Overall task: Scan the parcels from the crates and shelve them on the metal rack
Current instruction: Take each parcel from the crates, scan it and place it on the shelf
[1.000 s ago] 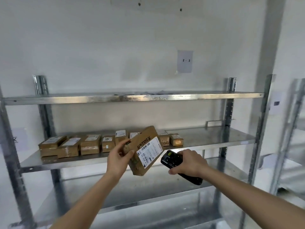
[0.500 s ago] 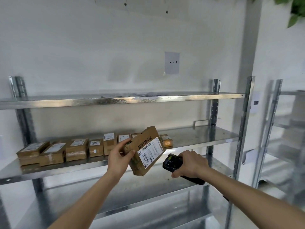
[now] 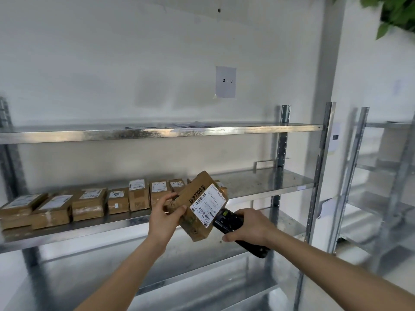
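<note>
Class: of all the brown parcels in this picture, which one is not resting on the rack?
The tilted parcel with the big white label, gripped by the left hand beside the scanner; the others stand in a row on the shelf.

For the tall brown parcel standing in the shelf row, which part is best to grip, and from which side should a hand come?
Grip the tall parcel across its two narrow side faces near the top, coming from the front and above. It stands higher than its neighbours, so its upper part is free; lower down the next parcels crowd it, and the wall is behind.
</note>
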